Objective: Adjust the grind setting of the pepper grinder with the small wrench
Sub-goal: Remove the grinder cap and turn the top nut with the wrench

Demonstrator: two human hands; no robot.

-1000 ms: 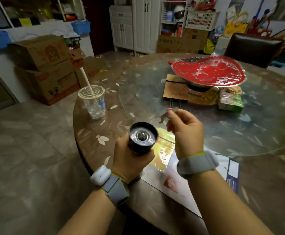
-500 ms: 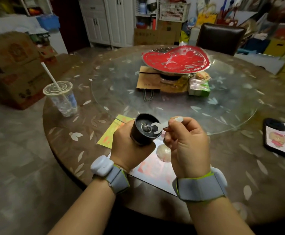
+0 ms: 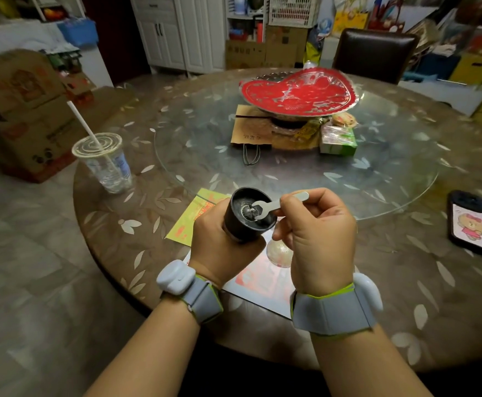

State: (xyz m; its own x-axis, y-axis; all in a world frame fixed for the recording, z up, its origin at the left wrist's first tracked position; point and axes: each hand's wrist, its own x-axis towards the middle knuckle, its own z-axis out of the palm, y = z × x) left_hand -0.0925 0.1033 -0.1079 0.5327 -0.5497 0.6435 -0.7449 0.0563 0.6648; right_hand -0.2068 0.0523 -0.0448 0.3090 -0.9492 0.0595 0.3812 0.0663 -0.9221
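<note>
The left hand (image 3: pixel 219 247) is wrapped around the grinder (image 3: pixel 248 214). The right hand (image 3: pixel 317 233) pinches the wrench (image 3: pixel 277 206), its mouth on the nut inside. The turning looks left to do.

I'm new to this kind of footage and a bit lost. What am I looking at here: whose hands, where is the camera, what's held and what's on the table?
The camera sits on a person's head, looking down at their own hands. The left hand grips a black pepper grinder, open end up. The right hand pinches a small wrench, its head at the metal nut inside. On the round table lie a plastic cup with a straw, a red heart-shaped tray, a phone and printed papers.
</note>
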